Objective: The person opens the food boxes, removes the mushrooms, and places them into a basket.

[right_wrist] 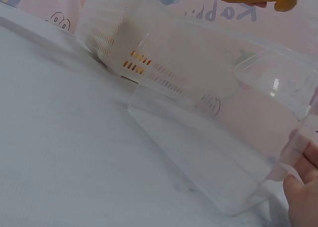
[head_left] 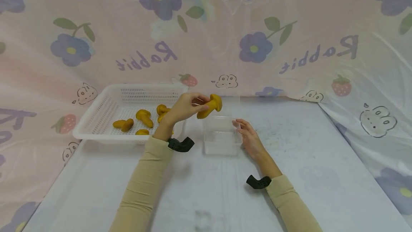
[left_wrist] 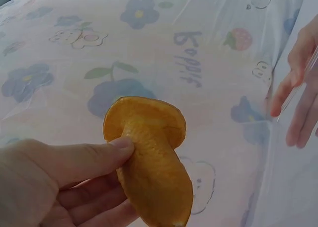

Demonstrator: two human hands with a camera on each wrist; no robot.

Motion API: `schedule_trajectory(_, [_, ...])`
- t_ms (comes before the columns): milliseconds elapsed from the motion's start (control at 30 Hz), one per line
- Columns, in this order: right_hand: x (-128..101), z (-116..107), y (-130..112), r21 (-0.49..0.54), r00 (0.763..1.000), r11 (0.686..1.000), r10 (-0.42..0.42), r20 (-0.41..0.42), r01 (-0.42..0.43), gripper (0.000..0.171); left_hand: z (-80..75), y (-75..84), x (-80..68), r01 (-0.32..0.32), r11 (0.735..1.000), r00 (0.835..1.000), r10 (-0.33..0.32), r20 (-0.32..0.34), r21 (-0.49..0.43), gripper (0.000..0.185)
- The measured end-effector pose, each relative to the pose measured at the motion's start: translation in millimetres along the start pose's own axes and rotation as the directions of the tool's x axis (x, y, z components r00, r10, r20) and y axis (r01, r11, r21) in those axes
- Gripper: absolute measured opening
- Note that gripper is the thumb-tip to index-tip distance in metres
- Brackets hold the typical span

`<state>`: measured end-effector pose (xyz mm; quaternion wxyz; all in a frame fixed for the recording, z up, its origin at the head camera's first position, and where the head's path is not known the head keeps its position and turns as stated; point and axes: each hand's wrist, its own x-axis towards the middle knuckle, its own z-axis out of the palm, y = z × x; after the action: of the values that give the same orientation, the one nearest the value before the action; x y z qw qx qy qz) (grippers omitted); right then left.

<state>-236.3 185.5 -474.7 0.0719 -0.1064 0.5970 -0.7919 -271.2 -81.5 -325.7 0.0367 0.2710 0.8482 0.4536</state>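
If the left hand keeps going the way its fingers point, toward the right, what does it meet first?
Probably nothing: the left hand holds the mushroom above the clear container, apparently over its rim, though depth is unclear.

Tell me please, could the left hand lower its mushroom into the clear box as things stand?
Probably yes: the left hand holds the mushroom just above the clear box, whose top looks open.

"Rabbit", mirrored, on the backdrop cloth (head_left: 206, 46)

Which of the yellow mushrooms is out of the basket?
The mushroom pinched in the left hand, held above the clear box; the others lie in the white basket.
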Motion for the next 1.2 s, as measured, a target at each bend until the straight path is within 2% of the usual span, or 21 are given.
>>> schedule_trajectory(233, [0, -2, 1, 0.000, 0.999, 0.999, -0.034, 0.029, 0.034, 0.033, -24.5, -10.6, -7.4, 0.056, 0.998, 0.997, -0.057, -0.047, -0.017, 0.032])
schedule_trajectory(467, [1, -3, 2, 0.014, 0.999, 1.000, -0.027, 0.031, 0.027, 0.033, -48.4, -29.1, -19.2, 0.123, 0.991, 0.984, -0.129, -0.119, -0.057, 0.035])
schedule_trajectory(767, [1, 0, 2, 0.025, 1.000, 1.000, -0.001, 0.016, 0.001, 0.033, -78.4, -51.3, -33.7, 0.263, 0.957, 0.946, -0.280, -0.165, -0.121, 0.045])
schedule_trajectory(1067, [-1, 0, -1, 0.017, 1.000, 1.000, -0.019, 0.019, 0.018, 0.034, -108.4, -68.6, -44.5, 0.278, 0.943, 0.918, -0.317, -0.238, -0.181, 0.052])
schedule_trajectory(1200, [-1, 0, 0, 0.020, 1.000, 1.000, -0.017, 0.020, 0.017, 0.033, -119.5, -76.8, -47.8, 0.302, 0.924, 0.898, -0.358, -0.255, -0.235, 0.055])
